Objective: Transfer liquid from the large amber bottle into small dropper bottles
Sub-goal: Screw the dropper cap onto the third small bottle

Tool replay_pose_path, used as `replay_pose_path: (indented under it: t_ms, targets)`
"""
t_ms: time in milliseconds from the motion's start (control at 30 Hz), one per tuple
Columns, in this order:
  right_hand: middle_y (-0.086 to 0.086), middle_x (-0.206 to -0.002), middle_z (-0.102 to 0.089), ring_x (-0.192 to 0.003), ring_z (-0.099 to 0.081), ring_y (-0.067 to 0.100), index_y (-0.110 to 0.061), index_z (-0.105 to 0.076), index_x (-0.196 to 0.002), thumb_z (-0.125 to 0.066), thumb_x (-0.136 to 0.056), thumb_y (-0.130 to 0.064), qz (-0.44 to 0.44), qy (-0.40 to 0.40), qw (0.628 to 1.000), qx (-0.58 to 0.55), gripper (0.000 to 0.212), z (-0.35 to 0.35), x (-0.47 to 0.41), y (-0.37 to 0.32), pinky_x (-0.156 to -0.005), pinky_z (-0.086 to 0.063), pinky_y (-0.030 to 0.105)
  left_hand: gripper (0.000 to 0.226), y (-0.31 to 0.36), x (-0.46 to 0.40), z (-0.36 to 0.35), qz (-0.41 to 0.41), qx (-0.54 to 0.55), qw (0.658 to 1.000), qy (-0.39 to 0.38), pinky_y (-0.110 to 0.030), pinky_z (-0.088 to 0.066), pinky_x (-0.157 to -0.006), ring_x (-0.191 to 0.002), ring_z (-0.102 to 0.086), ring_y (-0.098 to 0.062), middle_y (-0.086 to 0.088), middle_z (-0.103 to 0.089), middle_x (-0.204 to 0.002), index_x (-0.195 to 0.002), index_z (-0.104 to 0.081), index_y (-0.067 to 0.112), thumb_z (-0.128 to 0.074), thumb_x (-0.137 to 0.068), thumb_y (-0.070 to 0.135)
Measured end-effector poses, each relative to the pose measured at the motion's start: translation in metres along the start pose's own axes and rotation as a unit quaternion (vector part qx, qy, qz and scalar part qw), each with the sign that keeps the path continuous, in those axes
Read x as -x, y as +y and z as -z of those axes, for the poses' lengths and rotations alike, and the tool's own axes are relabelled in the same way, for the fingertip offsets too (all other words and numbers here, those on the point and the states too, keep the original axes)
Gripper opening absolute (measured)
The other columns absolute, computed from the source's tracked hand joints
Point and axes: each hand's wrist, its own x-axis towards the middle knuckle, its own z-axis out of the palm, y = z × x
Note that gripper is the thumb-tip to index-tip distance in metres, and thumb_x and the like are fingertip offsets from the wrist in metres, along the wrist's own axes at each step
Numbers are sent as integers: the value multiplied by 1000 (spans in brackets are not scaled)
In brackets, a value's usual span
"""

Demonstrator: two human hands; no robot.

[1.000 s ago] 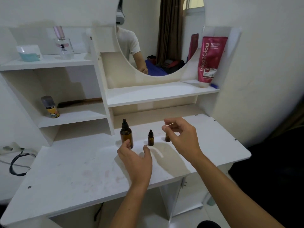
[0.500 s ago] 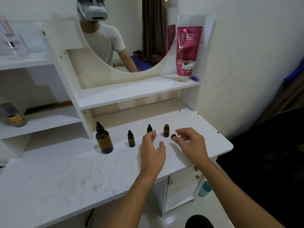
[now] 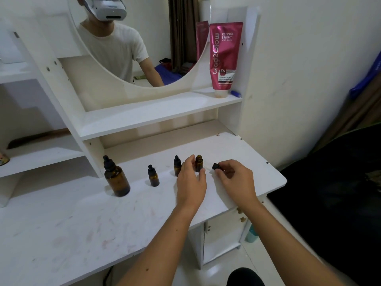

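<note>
The large amber bottle (image 3: 117, 180) with a black dropper cap stands on the white desk (image 3: 82, 221) at the left. To its right stand two small capped dropper bottles (image 3: 153, 176) (image 3: 176, 165). A third small bottle (image 3: 199, 163) is uncapped. My left hand (image 3: 190, 181) hovers open just in front of that uncapped bottle, fingers apart, partly covering the second capped one. My right hand (image 3: 236, 179) pinches the black dropper cap (image 3: 215, 166) just right of the uncapped bottle, close above the desk.
A pink tube (image 3: 224, 58) stands on the upper shelf (image 3: 156, 114) beside a round mirror (image 3: 134, 42). The desk's right edge (image 3: 282, 180) is close to my right hand. Side shelves lie to the left. A dark surface lies at the right.
The view has swung right, so the bottles now sit left of centre. My left hand moved from near the large bottle to the uncapped small bottle. My right hand lowered toward the desk with the cap.
</note>
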Motion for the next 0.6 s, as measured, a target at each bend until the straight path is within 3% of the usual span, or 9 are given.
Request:
replay_pose_path:
  t_ms: [167,400,600]
  targets:
    - [-12,-96,-76,-87,-70,-5,-18,-76,-112,-77,-92,-16,11,18,997,-68,20,15,-7,-2,-79,-49,2,44,1,-4,-2,9,4,1000,17,-30,-50,-104,-123,-58,-8,8,-61,-135,-142,-50,24,-62,-100,26]
    - [-10,-106,-77,-95,-71,-1,-17,-76,-116,-71,-96,-10,91,-2,992,-87,22,30,-28,-21,-85,-50,6,27,6,-4,1,16,18,1000,20,-6,-39,-80,-102,-59,2,21,-62,-109,-126,-60,27,-65,-99,24]
    - [-4,-106,-76,-94,-72,6,-15,-76,-116,-70,-96,-5,179,-34,983,-19,23,29,-37,-26,-87,-51,7,26,3,-3,1,8,28,999,14,-12,-42,-86,-106,-60,1,20,-65,-110,-124,-61,27,-66,-98,24]
